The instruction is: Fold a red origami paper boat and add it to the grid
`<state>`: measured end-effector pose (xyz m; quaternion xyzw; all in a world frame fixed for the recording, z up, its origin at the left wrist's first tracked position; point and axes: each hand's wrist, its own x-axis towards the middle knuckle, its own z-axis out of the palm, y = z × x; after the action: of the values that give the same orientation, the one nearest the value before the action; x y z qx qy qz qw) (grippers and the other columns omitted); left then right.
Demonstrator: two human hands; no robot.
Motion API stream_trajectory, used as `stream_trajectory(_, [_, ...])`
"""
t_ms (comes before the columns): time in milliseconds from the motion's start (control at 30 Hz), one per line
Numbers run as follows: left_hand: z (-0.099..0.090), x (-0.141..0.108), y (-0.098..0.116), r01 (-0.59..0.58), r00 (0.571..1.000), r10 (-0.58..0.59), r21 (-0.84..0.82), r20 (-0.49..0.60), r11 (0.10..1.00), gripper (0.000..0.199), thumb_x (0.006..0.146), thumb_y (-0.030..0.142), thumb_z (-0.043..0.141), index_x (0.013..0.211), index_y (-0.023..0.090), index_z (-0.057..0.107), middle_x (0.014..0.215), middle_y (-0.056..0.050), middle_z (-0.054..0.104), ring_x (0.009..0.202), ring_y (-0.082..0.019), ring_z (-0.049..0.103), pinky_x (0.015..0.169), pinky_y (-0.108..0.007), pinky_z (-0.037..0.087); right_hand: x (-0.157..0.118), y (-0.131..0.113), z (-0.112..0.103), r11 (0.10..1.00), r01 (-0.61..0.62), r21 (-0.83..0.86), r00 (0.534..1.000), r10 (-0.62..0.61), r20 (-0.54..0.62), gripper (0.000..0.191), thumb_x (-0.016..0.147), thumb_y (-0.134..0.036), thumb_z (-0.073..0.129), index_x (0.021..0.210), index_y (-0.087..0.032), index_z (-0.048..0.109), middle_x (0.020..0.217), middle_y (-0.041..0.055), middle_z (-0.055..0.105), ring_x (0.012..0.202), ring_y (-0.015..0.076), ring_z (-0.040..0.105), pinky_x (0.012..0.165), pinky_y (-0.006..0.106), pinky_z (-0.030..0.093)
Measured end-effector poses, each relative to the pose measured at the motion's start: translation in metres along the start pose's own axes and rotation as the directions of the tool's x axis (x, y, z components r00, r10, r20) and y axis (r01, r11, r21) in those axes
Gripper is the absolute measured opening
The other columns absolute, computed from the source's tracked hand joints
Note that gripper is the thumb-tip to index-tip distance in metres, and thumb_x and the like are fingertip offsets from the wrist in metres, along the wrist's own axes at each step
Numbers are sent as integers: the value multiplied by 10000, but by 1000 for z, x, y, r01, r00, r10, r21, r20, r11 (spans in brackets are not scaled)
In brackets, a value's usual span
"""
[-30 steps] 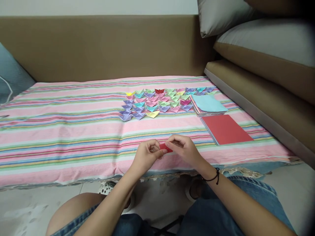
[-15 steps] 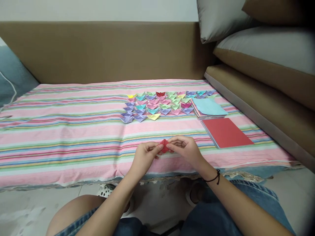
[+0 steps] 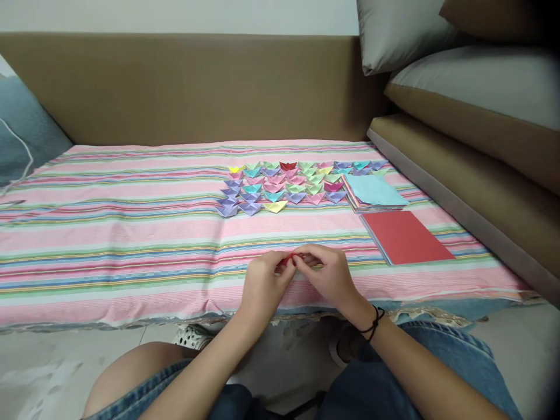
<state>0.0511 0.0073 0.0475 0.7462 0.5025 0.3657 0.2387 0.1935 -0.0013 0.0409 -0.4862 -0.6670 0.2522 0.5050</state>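
Note:
A small folded piece of red paper (image 3: 289,257) is pinched between both my hands above the near part of the striped cloth. My left hand (image 3: 268,281) grips it from the left, fingers closed. From the right, my right hand (image 3: 329,273) holds it with thumb and fingertips. My fingers cover most of the paper, so its folds are largely hidden. Beyond my hands stand several rows of small folded paper boats (image 3: 273,188) in purple, pink, green, blue, yellow and red.
To the right lie a stack of red-topped paper sheets (image 3: 406,236) and, behind it, a stack topped with light blue (image 3: 378,189). The striped cloth (image 3: 109,239) covers the seat. Large cushions (image 3: 476,87) are piled at the right, and a brown backrest (image 3: 188,87) rises behind.
My hands have drawn closer together and my thumbs have moved in over the red paper. It showed as a diamond shape before and is now mostly covered.

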Motion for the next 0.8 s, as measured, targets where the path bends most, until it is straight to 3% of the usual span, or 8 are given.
stream_trajectory(400, [-1, 0, -4, -211, 978, 205, 201, 48, 957, 150, 831, 155, 510, 848, 141, 658, 769, -67, 677, 697, -171, 605, 632, -269, 451, 2, 3, -3, 976, 154, -155, 988, -149, 41, 125, 779, -122, 573, 806, -189, 675, 754, 21, 706, 659, 154, 651, 628, 251, 518])
stream_trajectory(800, [1, 3, -3, -73, 997, 73, -29, -4, 997, 151, 790, 183, 574, 863, 175, 706, 794, -39, 735, 684, -151, 662, 630, -230, 490, 2, -2, -4, 998, 1, -57, 1000, -1, -4, 122, 737, -129, 549, 725, -197, 650, 661, 4, 680, 608, 160, 653, 593, 246, 535])
